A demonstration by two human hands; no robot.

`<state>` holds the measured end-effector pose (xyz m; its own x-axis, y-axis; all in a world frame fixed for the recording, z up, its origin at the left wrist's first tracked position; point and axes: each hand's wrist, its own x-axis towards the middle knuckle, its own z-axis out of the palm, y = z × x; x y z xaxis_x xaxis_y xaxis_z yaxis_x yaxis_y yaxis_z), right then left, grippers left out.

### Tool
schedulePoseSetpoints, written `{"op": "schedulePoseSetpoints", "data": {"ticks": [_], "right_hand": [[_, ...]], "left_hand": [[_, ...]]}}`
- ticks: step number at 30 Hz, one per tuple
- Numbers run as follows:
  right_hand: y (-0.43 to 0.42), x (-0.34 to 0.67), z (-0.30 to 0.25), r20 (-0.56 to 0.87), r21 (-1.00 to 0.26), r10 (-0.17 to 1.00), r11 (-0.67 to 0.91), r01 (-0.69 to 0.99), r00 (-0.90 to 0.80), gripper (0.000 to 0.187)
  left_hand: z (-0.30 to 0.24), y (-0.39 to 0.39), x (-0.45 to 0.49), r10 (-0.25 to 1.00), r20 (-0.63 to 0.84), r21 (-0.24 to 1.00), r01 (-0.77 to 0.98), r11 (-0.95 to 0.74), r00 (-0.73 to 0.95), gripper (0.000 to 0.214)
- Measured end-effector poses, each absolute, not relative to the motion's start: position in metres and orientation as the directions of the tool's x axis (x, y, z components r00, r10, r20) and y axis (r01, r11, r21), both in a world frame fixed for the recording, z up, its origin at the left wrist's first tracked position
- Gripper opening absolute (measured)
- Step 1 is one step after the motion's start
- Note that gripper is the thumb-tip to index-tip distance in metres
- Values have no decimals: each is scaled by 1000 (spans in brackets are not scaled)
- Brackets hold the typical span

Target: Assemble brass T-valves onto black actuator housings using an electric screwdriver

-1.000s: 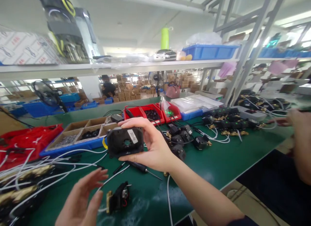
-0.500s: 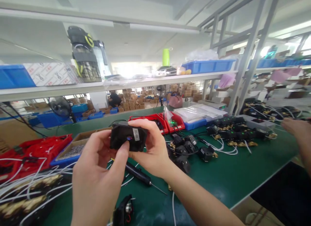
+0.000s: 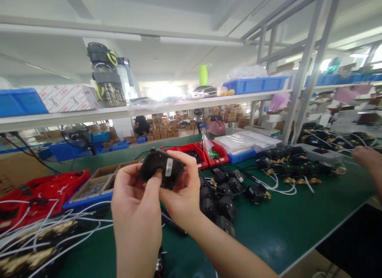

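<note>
Both of my hands hold a black plastic housing (image 3: 153, 161) with a white printed label, up in front of me above the bench. My left hand (image 3: 135, 206) grips its left side, the thumb pressed on the middle of the labelled face. Around the right edge, my right hand (image 3: 185, 186) has its fingers closed. Behind my right wrist lies a black screwdriver (image 3: 174, 222), partly hidden. Below my hands, another black part (image 3: 159, 266) with a round metal piece shows only in part.
Several black units (image 3: 222, 202) with brass fittings lie to the right on the green bench (image 3: 262, 234). White tubes and brass fittings (image 3: 38, 256) are at left, near a red bin (image 3: 59, 188) and a divided tray (image 3: 89, 190). Another person's hand (image 3: 365, 156) is at far right.
The housing has tilted, and my left thumb now covers the middle of its face. My left hand has shifted right in view, hiding more of the screwdriver and lower part.
</note>
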<state>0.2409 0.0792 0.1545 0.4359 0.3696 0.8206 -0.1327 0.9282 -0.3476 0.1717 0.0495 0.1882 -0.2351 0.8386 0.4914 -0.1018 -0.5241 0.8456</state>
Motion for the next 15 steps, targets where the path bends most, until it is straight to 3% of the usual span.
{"op": "schedulePoseSetpoints", "data": {"ticks": [15], "right_hand": [[78, 225, 151, 730, -369, 393, 915, -160, 559, 75]], "left_hand": [[186, 46, 180, 801, 486, 835, -83, -543, -350, 25]]}}
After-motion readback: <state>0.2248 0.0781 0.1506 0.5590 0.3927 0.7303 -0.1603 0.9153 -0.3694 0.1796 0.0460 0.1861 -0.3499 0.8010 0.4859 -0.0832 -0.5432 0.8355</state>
